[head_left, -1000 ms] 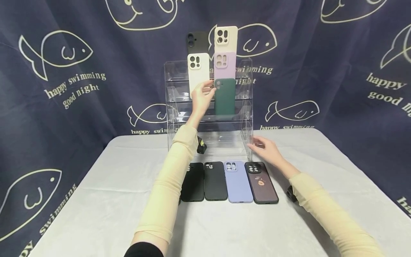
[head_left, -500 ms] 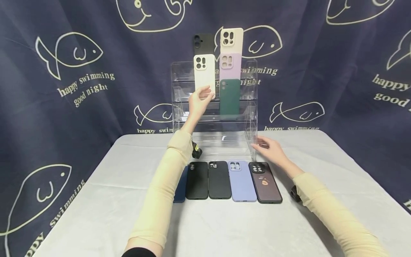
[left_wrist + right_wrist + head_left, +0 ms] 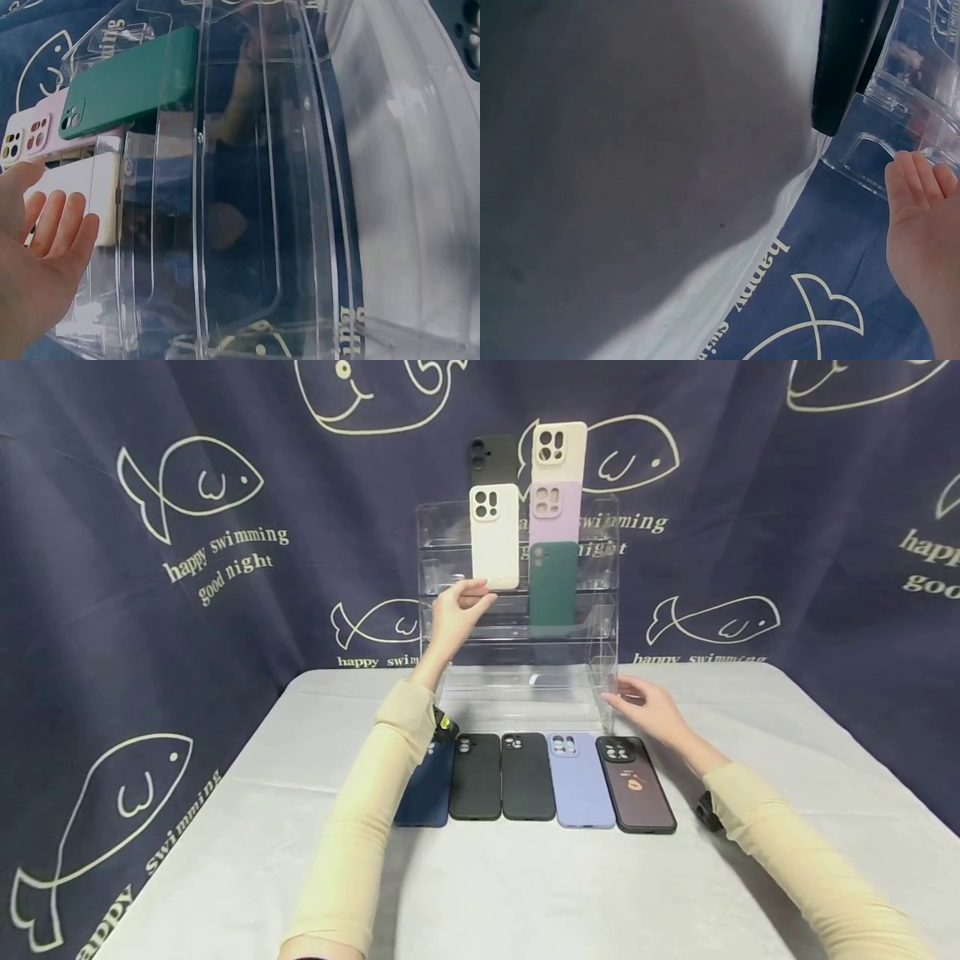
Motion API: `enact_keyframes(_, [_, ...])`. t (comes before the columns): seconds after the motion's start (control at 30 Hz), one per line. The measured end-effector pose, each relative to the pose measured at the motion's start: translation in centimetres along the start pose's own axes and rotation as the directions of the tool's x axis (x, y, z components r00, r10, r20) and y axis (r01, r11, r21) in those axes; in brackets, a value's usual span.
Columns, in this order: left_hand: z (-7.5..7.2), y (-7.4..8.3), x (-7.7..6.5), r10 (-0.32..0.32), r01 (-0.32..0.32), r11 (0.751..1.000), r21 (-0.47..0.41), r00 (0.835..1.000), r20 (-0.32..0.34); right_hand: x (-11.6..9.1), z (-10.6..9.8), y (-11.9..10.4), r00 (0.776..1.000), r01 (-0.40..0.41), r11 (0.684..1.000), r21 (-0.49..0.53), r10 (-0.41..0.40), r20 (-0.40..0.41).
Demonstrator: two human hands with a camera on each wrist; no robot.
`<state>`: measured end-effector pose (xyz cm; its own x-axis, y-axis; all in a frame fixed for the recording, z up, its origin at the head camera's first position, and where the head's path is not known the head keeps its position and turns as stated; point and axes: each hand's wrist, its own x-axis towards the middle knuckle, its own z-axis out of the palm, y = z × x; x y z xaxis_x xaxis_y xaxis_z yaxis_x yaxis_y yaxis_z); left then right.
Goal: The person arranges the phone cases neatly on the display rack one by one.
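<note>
A clear acrylic tiered rack (image 3: 525, 706) stands on the table. A white phone case (image 3: 495, 539) leans upright on one of its upper tiers. Just under that case's lower edge is my left hand (image 3: 459, 614), thumb apart from the fingers and nothing gripped. The left wrist view shows the same hand (image 3: 49, 247) with its fingers stretched over the white case (image 3: 105, 191). Low on the rack's right side, my right hand (image 3: 648, 710) rests its fingertips. Seen from the right wrist, its fingers (image 3: 911, 176) lie straight against the clear plastic.
Behind the white case rises a black case (image 3: 492, 456). Cream (image 3: 570, 452), lilac (image 3: 562, 518) and green (image 3: 553, 585) cases form a column beside it. Dark blue (image 3: 425, 793), black (image 3: 476, 781), periwinkle (image 3: 582, 785) and patterned dark (image 3: 643, 793) cases lie before the rack.
My left hand has slid down the white case from its middle to below its lower edge, and its fingers have come away. The right hand stays at the rack's side. The head view has shifted slightly.
</note>
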<state>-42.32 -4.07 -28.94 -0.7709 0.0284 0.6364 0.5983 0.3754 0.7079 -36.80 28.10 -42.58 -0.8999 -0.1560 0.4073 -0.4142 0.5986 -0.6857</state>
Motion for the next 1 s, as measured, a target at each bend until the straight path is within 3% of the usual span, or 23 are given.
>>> enact_keyframes(0.43, [-2.2,-1.3,-2.5,-0.009,0.009,1.000,0.022,1.000,0.013,0.0,0.0,-0.2,1.000,0.019,1.000,-0.014,-0.020,-0.016])
enact_keyframes(0.7, [-3.2,-2.1,-4.3,-0.083,0.089,0.992,-0.094,0.994,0.065,0.1,0.1,-0.1,1.000,0.021,1.000,-0.011,-0.021,-0.015])
enact_keyframes(1.0, [-4.8,-3.2,-6.2,-0.110,0.115,0.992,-0.048,0.988,0.108,0.0,0.0,-0.1,1.000,0.026,1.000,-0.007,-0.026,-0.010])
